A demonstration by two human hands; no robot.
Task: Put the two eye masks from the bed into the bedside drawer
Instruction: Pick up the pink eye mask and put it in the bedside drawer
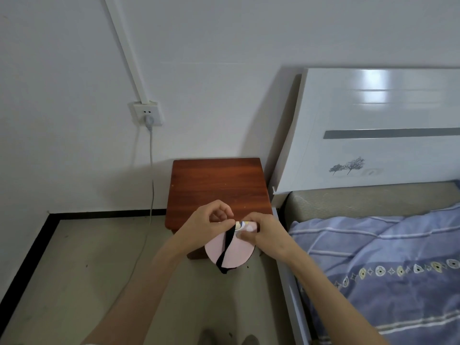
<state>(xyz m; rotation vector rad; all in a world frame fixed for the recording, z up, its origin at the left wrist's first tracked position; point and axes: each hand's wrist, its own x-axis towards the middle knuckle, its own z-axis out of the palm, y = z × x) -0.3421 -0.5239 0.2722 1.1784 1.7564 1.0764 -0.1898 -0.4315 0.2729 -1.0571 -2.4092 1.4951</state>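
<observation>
A pink eye mask (pixel 237 250) with a black strap (pixel 227 247) hangs in front of the brown wooden bedside cabinet (pixel 216 185). My left hand (pixel 206 225) pinches its top edge at the strap. My right hand (pixel 265 232) grips the same top edge from the right, where a patterned bit of fabric shows; whether this is a second mask I cannot tell. The cabinet's drawer front is hidden behind my hands and the mask. No other mask shows on the bed (pixel 398 270).
The bed with a blue-purple quilt and white headboard (pixel 373 125) fills the right side, its white frame rail (pixel 288 282) close to my right arm. A wall socket (pixel 148 114) with a grey cable hangs left of the cabinet. Beige floor lies below.
</observation>
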